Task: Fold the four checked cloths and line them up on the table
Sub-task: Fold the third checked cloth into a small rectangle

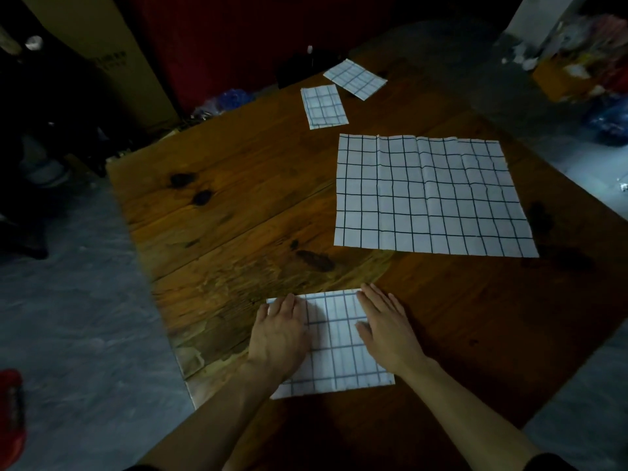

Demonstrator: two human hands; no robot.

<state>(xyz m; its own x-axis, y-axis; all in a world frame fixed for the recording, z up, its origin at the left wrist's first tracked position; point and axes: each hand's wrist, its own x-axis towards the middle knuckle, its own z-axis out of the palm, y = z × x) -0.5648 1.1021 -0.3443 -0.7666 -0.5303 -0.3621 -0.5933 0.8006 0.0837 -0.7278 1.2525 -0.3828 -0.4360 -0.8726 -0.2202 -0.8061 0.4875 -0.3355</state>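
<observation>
A partly folded white cloth with dark checks [334, 348] lies at the near edge of the wooden table [238, 212]. My left hand [280, 331] lies flat on its left side with straight fingers, and my right hand [387, 326] presses flat on its right side. One large checked cloth [428, 195] is spread fully open on the right half of the table. Two small folded checked cloths sit at the far end: one [323, 106] nearer, the other [355, 78] behind it and turned at an angle.
The table's left edge drops to a grey floor [78, 317]. A tall cardboard box [102, 56] stands at the far left. A red object [12, 413] sits low left. Cluttered bags [594, 73] fill the far right corner.
</observation>
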